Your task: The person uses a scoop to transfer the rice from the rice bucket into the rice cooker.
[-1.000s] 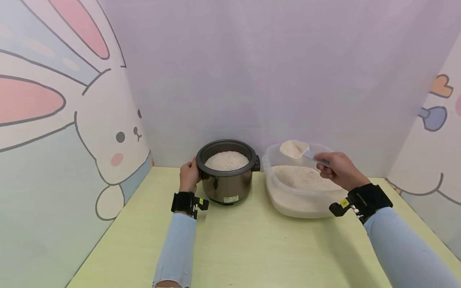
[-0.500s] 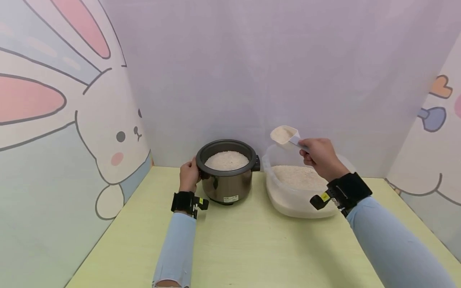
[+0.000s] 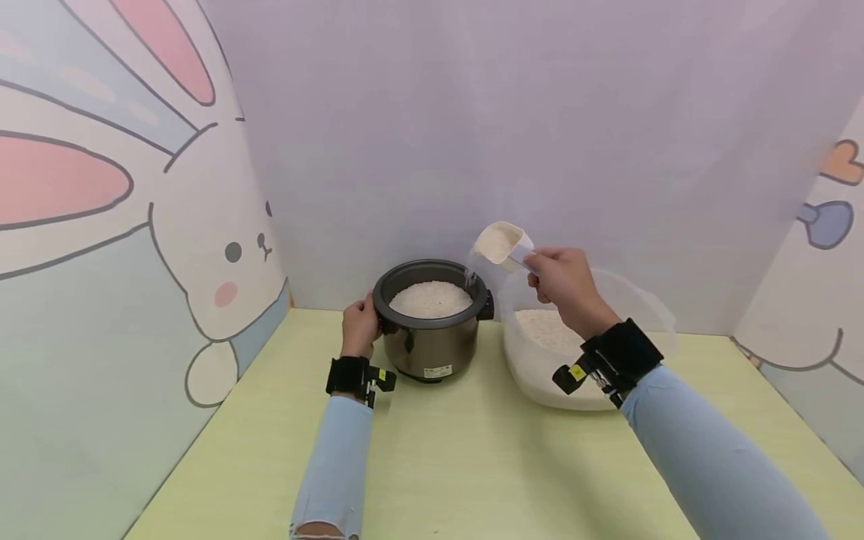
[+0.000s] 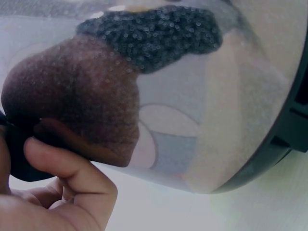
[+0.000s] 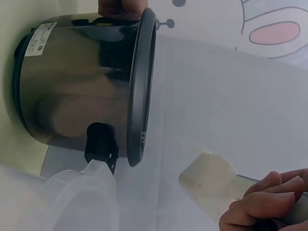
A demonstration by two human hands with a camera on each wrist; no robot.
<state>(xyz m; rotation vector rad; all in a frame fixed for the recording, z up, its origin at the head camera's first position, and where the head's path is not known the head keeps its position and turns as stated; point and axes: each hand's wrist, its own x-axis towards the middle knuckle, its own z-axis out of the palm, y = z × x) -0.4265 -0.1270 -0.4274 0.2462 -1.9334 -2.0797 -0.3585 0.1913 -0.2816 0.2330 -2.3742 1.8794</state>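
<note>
A rice cooker (image 3: 432,351) without a lid stands at the back of the table, white rice (image 3: 432,300) heaped inside. My left hand (image 3: 360,328) grips its black side handle (image 4: 24,159), thumb and fingers curled in the left wrist view. My right hand (image 3: 567,283) holds a white measuring scoop (image 3: 498,244) by its handle, loaded with rice and tilted left. The scoop hangs above and right of the cooker's rim (image 5: 139,91). A faint, blurred streak hangs between scoop and rim; I cannot tell if it is falling grains.
Close to the cooker's right side is a clear plastic container (image 3: 526,379) partly filled with rice, under my right forearm. A pale cloth wall (image 3: 418,150) rises behind the table (image 3: 445,465). Rabbit-printed panels (image 3: 202,285) border the sides.
My right hand has lifted the loaded scoop from over the container, carried it left toward the cooker and tilted it. My left hand keeps its grip on the handle.
</note>
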